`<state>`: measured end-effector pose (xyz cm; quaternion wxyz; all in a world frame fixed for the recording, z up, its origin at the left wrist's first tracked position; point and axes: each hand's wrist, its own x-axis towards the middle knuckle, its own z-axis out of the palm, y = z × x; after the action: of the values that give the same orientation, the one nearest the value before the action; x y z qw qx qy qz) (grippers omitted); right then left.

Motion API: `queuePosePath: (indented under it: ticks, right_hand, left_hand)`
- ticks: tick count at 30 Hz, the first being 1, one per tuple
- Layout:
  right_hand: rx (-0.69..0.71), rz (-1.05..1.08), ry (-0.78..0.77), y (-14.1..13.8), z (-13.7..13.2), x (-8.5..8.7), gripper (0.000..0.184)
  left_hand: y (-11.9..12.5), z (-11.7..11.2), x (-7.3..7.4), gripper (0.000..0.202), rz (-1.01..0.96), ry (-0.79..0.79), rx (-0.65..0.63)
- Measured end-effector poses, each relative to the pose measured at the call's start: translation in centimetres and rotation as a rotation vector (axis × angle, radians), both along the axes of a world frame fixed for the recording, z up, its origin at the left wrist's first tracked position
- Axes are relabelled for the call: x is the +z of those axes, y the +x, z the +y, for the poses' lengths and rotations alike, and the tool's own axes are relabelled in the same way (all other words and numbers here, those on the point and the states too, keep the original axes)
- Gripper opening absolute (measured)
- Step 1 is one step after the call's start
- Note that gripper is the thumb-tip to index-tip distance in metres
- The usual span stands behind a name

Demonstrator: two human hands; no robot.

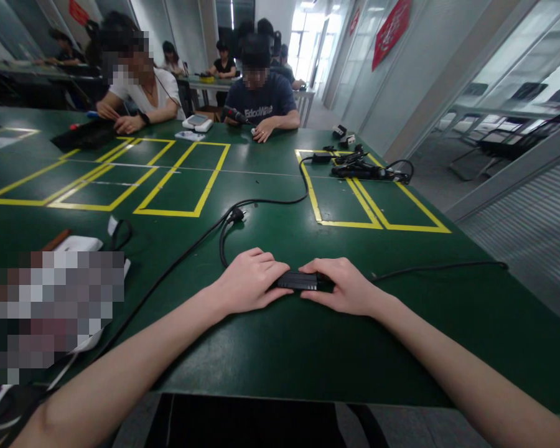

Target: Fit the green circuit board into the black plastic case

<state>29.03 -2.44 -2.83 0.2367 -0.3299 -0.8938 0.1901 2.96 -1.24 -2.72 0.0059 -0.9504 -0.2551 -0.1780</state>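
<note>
The left hand (249,280) grasps the left end of a black power adapter (297,281) between thumb and fingers; the right hand (345,283) pinches its right end. The adapter is above the middle of the near edge of the tabletop (261,354); whether it touches the surface I cannot tell. A plug (236,215) lies beyond the left hand. A cord (438,269) runs from the right hand toward the right edge.

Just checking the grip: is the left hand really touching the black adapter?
Touching. The head view shows the left hand gripping the left end of the black adapter, its digits against the upper and lower edges.
</note>
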Motion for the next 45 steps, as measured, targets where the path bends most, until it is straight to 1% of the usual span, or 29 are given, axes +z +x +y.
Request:
queuePosePath:
  ticks: [2,5,6,7,8,12,14,16,19,22,24,26,29,30,32,34,36,39,42,45]
  right_hand:
    - [-0.002,0.063,-0.203,0.0,-0.3,0.5,0.031]
    - [0.006,0.188,-0.627,0.0,-0.7,1.1,0.036]
    - [0.007,0.219,-0.737,0.0,-0.8,1.2,0.039]
    - [0.002,0.239,-0.797,-0.1,-0.9,1.3,0.042]
    - [-0.007,0.248,-0.801,-0.2,-1.0,1.2,0.044]
    - [-0.058,0.283,-0.591,-0.5,-1.0,0.9,0.035]
    - [-0.070,0.339,-0.564,-0.5,-0.9,0.9,0.035]
    - [-0.111,0.417,-0.567,-0.3,-0.5,1.0,0.039]
    - [-0.266,0.572,-0.556,0.6,0.2,1.6,0.044]
    - [-0.451,0.801,-0.485,2.0,1.3,2.5,0.045]
    - [-0.534,0.970,-0.402,3.2,2.1,3.3,0.045]
    - [-0.586,1.118,-0.301,4.7,2.9,4.1,0.045]
    - [-0.704,1.247,-0.082,7.1,4.0,5.0,0.046]
    - [-0.772,1.248,-0.023,7.8,4.4,5.1,0.044]
    - [-0.943,1.167,0.024,9.2,5.0,5.0,0.040]
    - [-1.112,1.003,0.004,10.4,5.4,4.4,0.035]
    - [-1.228,0.829,0.002,11.5,5.4,3.6,0.030]
    - [-1.338,0.567,0.026,12.9,5.1,2.3,0.023]
    - [-1.402,0.315,-0.026,13.9,4.9,1.7,0.019]
    - [-1.403,0.226,-0.076,14.3,5.1,1.5,0.018]
  left_hand:
    - [0.0,0.0,0.0,0.036,-0.004,0.039,-0.030]
    - [0.2,-0.1,0.0,0.038,-0.018,0.088,-0.065]
    - [0.2,-0.2,0.0,0.039,-0.021,0.098,-0.076]
    - [0.3,-0.2,-0.1,0.039,-0.023,0.104,-0.085]
    - [0.3,-0.2,-0.1,0.039,-0.024,0.109,-0.092]
    - [0.3,-0.3,-0.1,0.037,-0.078,0.124,-0.078]
    - [0.2,-0.4,0.1,0.035,-0.130,0.127,-0.054]
    - [0.2,-0.6,0.5,0.037,-0.168,0.141,-0.045]
    - [0.2,-0.9,0.7,0.043,-0.191,0.181,-0.071]
    - [0.4,-0.8,0.4,0.042,-0.175,0.144,-0.131]
    - [0.7,-0.5,-0.1,0.037,-0.166,0.087,-0.166]
    - [0.8,-0.3,-0.6,0.034,-0.129,0.032,-0.187]
    - [1.0,0.1,-0.9,0.030,-0.085,-0.019,-0.183]
    - [1.0,0.1,-0.9,0.029,-0.081,-0.028,-0.178]
    - [0.9,0.3,-0.9,0.029,-0.082,-0.043,-0.169]
    - [0.9,0.3,-0.9,0.028,-0.084,-0.048,-0.163]
    - [0.9,0.4,-0.9,0.027,-0.077,-0.055,-0.161]
    - [0.9,0.4,-1.0,0.026,-0.056,-0.074,-0.161]
    - [0.8,0.4,-1.0,0.025,-0.044,-0.097,-0.149]
    - [0.6,0.3,-0.9,0.026,-0.055,-0.111,-0.143]
